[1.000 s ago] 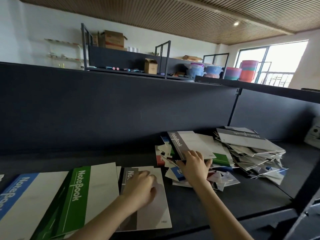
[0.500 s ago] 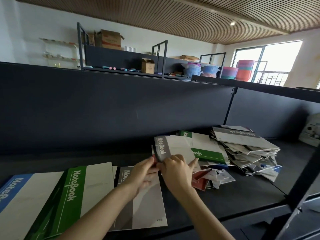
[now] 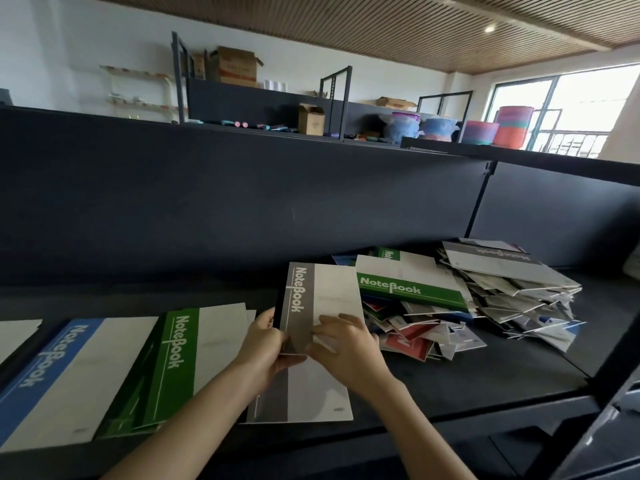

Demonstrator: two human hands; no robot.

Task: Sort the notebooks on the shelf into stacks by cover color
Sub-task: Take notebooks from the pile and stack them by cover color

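Note:
A grey-spined notebook (image 3: pixel 322 296) is held tilted above the dark shelf (image 3: pixel 467 379). My left hand (image 3: pixel 263 344) grips its lower left edge; my right hand (image 3: pixel 346 344) pinches its lower right part. Under it lies a grey notebook stack (image 3: pixel 304 396). Left of that lie a green stack (image 3: pixel 180 362) and a blue stack (image 3: pixel 69 372). A loose heap of mixed notebooks (image 3: pixel 485 299) sits to the right, with a green notebook (image 3: pixel 412 285) on top near my hands.
The shelf's tall dark back panel (image 3: pixel 242 202) rises behind the stacks. A black upright post (image 3: pixel 613 362) stands at the front right corner. Another white cover (image 3: pixel 17 334) shows at the far left edge. Boxes and coloured tubs sit on distant shelves.
My right hand drew the grey notebook out of the heap and brought it left. My left hand rose from the grey stack and took hold of its edge, so both hands now hold it.

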